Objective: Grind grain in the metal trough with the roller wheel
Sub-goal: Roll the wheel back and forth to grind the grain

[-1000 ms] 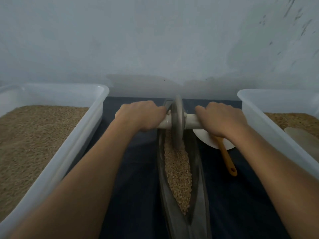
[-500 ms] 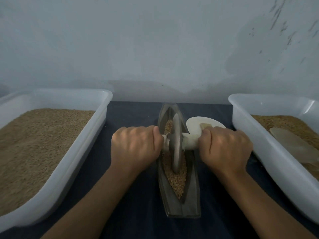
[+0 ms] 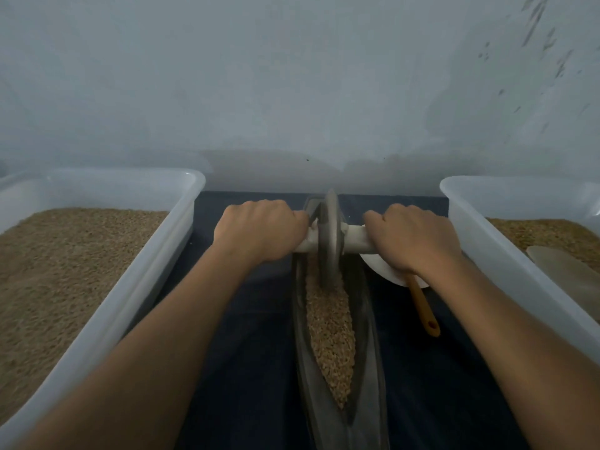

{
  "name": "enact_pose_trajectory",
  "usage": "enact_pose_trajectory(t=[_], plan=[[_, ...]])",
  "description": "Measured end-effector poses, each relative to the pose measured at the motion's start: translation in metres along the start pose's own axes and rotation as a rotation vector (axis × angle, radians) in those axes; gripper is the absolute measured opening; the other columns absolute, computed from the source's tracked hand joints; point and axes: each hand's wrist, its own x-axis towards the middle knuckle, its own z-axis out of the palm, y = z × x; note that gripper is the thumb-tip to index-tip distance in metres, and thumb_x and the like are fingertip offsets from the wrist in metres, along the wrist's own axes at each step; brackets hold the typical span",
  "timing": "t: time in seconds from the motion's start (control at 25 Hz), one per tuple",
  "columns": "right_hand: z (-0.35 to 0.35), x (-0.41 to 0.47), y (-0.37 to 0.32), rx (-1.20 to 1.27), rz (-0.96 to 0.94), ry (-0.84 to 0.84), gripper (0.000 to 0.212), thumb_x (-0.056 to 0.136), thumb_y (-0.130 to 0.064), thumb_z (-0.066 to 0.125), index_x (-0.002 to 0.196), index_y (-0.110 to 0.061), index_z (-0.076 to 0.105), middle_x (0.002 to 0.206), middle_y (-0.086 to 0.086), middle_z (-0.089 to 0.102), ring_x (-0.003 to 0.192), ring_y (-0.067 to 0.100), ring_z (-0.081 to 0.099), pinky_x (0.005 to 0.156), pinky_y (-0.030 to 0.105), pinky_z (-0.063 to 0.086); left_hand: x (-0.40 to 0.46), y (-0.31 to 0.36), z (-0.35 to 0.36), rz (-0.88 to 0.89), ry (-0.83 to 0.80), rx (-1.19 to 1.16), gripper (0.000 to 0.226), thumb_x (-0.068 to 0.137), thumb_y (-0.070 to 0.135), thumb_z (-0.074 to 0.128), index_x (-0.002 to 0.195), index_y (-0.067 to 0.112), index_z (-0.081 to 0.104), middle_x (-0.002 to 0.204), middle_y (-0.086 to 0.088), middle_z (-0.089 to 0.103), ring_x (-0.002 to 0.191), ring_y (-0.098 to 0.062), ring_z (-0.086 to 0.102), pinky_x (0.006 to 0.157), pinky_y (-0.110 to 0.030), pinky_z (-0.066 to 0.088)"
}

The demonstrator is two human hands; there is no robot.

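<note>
Gripping: both hands curl over the pale cylindrical axle handle [image 3: 354, 242] of the grey metal roller wheel [image 3: 328, 238], knuckles up.
Left hand: the left hand [image 3: 259, 230] has its fingers together, clamped round the handle's left end, right beside the disc.
Right hand: the right hand [image 3: 412, 237] has its fingers wrapped round the right end, with a short bare stretch of handle between it and the disc.
Wheel: it stands upright on its edge at the far end of the long, narrow, boat-shaped grey metal trough [image 3: 367, 336], near the wall.
Grain: tan grain [image 3: 331, 323] lies along the trough's channel, tapering to a point towards the near end.
Trough: it runs lengthwise along the middle of the dark blue cloth [image 3: 246, 368], from the far edge towards the near edge.
Left bin: a translucent white plastic tub [image 3: 156, 280] filled with tan grain sits along the cloth's left edge.
Right bin: a second translucent white tub [image 3: 487, 241] holding grain and a pale flat scoop [image 3: 571, 271] sits along the right edge.
Beside the trough: a white round dish [image 3: 383, 271] with an orange-handled utensil [image 3: 422, 306] lies just right of it, partly under the right wrist.
</note>
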Motion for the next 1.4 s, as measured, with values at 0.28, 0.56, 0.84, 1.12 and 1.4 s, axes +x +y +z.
enact_pose_trajectory(t=[0.28, 0.56, 0.84, 1.12, 1.4], plan=[[-0.005, -0.039, -0.013, 0.008, -0.026, 0.318, 0.053, 0.095, -0.043, 0.029, 0.049, -0.022, 0.044, 0.047, -0.003, 0.040, 0.042, 0.015, 0.038, 0.047, 0.027, 0.026, -0.058, 0.016, 0.013, -0.036, 0.329, 0.183, 0.032, 0.104, 0.015, 0.031, 0.076, 0.019, 0.046, 0.062, 0.006, 0.033, 0.051, -0.018, 0.030, 0.049, -0.027, 0.020], [-0.002, -0.097, -0.006, 0.174, -0.148, 0.607, 0.049, 0.100, -0.027, 0.039, 0.053, -0.020, 0.046, 0.047, -0.005, 0.037, 0.037, 0.017, 0.031, 0.046, 0.026, 0.029, -0.100, 0.032, 0.015, -0.036, 0.642, -0.115, 0.054, 0.108, 0.033, 0.039, 0.057, 0.023, 0.050, 0.048, 0.006, 0.043, 0.040, -0.018, 0.040, 0.044, -0.037, 0.041], [0.002, -0.032, -0.008, 0.021, 0.004, 0.296, 0.053, 0.091, -0.045, 0.023, 0.051, -0.018, 0.046, 0.050, 0.001, 0.044, 0.046, 0.021, 0.041, 0.050, 0.030, 0.026, -0.042, 0.017, 0.016, -0.094, 0.358, 0.122, 0.055, 0.096, 0.029, -0.008, 0.084, 0.022, 0.046, 0.064, 0.004, 0.033, 0.055, -0.022, 0.028, 0.051, -0.032, 0.015], [-0.005, 0.000, -0.002, -0.052, -0.028, -0.056, 0.042, 0.098, -0.042, 0.020, 0.075, -0.019, 0.048, 0.073, 0.002, 0.051, 0.064, 0.019, 0.045, 0.058, 0.036, 0.029, -0.007, 0.003, 0.002, -0.011, 0.125, -0.029, 0.022, 0.102, 0.017, 0.026, 0.082, 0.019, 0.036, 0.091, -0.007, 0.055, 0.093, -0.040, 0.063, 0.068, -0.043, 0.036], [-0.009, -0.091, -0.013, 0.141, -0.128, 0.512, 0.051, 0.100, -0.028, 0.037, 0.050, -0.019, 0.045, 0.045, -0.005, 0.037, 0.036, 0.018, 0.034, 0.045, 0.028, 0.034, -0.097, 0.027, 0.024, -0.024, 0.664, -0.044, 0.050, 0.108, 0.016, 0.043, 0.058, 0.018, 0.046, 0.049, 0.003, 0.039, 0.040, -0.018, 0.031, 0.043, -0.031, 0.029]])
